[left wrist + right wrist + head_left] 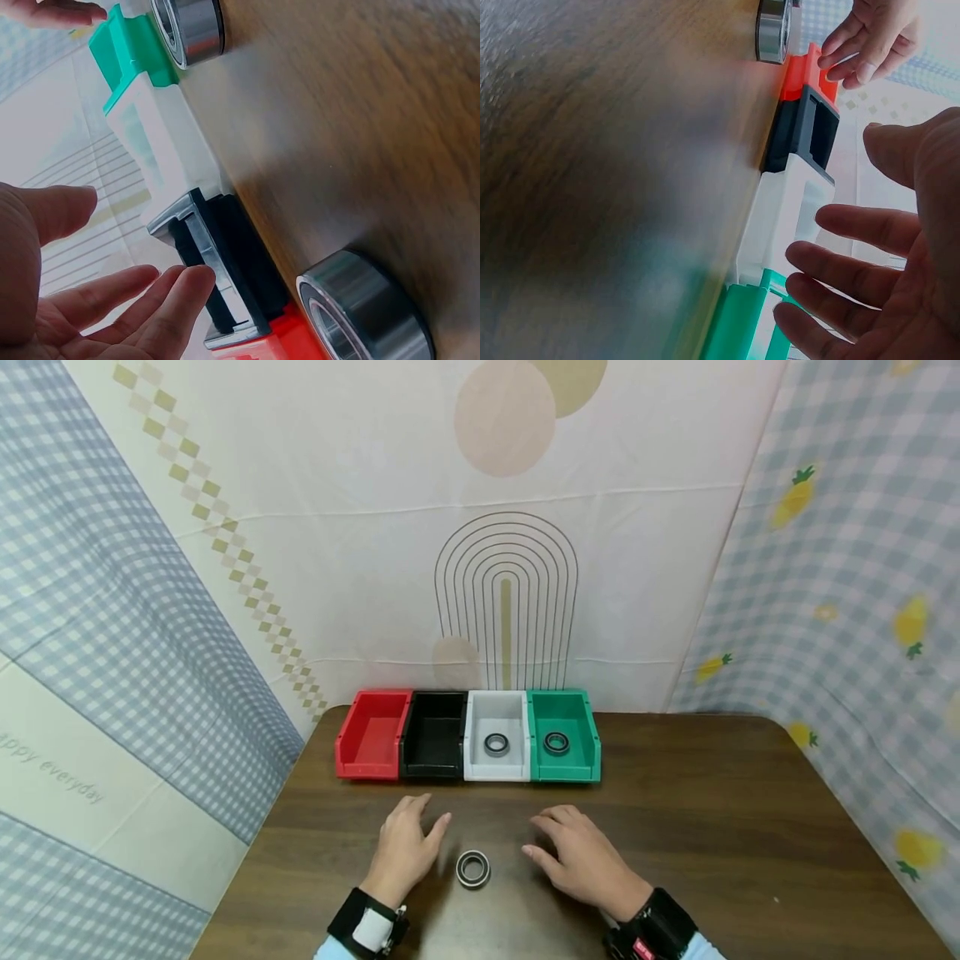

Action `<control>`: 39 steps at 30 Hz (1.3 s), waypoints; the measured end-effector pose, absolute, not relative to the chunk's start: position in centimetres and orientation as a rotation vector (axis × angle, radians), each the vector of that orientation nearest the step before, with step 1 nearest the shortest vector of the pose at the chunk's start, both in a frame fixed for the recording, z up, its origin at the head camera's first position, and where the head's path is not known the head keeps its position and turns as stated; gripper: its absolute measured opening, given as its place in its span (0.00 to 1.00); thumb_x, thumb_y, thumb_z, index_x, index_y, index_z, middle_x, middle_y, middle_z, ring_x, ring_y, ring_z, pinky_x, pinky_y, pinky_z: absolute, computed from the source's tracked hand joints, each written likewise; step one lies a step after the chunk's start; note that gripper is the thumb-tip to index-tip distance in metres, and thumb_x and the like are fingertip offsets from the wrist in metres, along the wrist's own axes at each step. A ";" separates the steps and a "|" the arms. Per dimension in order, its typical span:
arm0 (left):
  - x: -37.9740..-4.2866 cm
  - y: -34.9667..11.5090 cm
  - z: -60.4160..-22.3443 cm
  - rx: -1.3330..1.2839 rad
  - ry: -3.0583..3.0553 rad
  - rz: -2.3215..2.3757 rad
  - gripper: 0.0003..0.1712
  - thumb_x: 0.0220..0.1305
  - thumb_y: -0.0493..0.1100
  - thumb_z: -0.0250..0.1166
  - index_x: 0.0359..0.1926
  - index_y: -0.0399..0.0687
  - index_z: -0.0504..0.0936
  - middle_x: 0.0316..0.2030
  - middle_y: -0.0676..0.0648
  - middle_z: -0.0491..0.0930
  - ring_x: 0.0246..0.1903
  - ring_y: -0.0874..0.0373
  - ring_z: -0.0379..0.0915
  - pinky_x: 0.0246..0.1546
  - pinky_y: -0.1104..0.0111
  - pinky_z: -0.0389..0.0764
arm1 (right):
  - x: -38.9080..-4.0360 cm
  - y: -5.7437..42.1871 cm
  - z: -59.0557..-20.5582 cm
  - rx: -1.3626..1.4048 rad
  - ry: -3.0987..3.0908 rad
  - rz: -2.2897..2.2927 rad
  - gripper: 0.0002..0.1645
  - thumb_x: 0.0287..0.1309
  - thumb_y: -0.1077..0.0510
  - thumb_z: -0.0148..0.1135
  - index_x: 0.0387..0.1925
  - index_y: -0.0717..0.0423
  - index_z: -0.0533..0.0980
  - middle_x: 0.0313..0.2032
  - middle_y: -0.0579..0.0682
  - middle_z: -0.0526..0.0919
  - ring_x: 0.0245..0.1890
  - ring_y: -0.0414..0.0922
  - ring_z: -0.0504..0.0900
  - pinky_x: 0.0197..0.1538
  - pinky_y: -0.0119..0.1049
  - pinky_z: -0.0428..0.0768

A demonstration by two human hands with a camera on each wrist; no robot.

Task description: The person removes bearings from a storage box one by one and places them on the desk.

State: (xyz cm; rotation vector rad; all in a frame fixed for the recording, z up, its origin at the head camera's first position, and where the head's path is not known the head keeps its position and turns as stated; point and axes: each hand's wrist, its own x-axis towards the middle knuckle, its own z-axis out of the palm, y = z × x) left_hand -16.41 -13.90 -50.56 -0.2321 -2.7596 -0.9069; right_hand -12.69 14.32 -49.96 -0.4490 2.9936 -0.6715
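Observation:
A metal ring bearing [472, 869] lies flat on the wooden table between the two hands. My left hand [405, 846] is to its left, palm down, with fingers loosely bent and nothing held. To the right, my right hand [573, 856] hovers with its fingers spread and likewise holds nothing. In the left wrist view one bearing [196, 31] shows at the top and another bearing [375, 307] at the lower right; the head view shows only one between the hands. Further bearings lie in the white bin [497, 770] and the green bin [591, 758].
Left of the white bin stand a black bin [433, 735] and a red bin [371, 735], all joined in a row along the table's [712, 827] far side. Behind them hangs a patterned cloth [360, 593], with checked cloth on both sides.

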 end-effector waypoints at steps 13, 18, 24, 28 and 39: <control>-16.3 -13.6 -50.5 -0.224 -2.770 -0.913 0.29 0.70 0.49 0.73 0.62 0.32 0.84 0.53 0.37 0.87 0.53 0.43 0.87 0.55 0.48 0.88 | -12.4 14.5 -50.1 -0.464 2.990 -0.685 0.29 0.73 0.40 0.66 0.63 0.55 0.83 0.63 0.53 0.84 0.68 0.53 0.80 0.71 0.59 0.79; -16.4 -13.3 -50.5 -0.251 -2.752 -0.906 0.27 0.70 0.48 0.73 0.61 0.32 0.84 0.51 0.37 0.87 0.51 0.43 0.87 0.53 0.48 0.88 | -12.4 14.5 -50.1 -0.454 2.988 -0.692 0.29 0.73 0.40 0.66 0.63 0.55 0.83 0.63 0.53 0.84 0.68 0.53 0.79 0.71 0.58 0.79; -16.7 -12.9 -50.3 -0.255 -2.751 -0.905 0.27 0.71 0.48 0.72 0.62 0.34 0.83 0.51 0.38 0.87 0.49 0.45 0.87 0.52 0.50 0.88 | -12.5 14.6 -50.2 -0.455 2.994 -0.692 0.29 0.73 0.40 0.66 0.63 0.55 0.83 0.63 0.52 0.85 0.68 0.53 0.80 0.71 0.58 0.79; -17.2 -12.5 -50.0 -0.257 -2.756 -0.913 0.28 0.72 0.49 0.71 0.64 0.34 0.82 0.52 0.37 0.86 0.47 0.47 0.86 0.51 0.50 0.88 | -12.5 14.6 -50.3 -0.468 2.996 -0.692 0.29 0.73 0.40 0.66 0.63 0.55 0.83 0.63 0.52 0.84 0.68 0.53 0.80 0.71 0.58 0.79; -18.8 -10.7 -48.9 -0.262 -2.737 -0.940 0.29 0.71 0.47 0.72 0.65 0.32 0.81 0.51 0.37 0.86 0.47 0.47 0.84 0.49 0.51 0.88 | -12.2 14.5 -50.2 -0.495 2.972 -0.679 0.29 0.73 0.40 0.66 0.64 0.55 0.82 0.63 0.52 0.85 0.67 0.52 0.80 0.70 0.58 0.80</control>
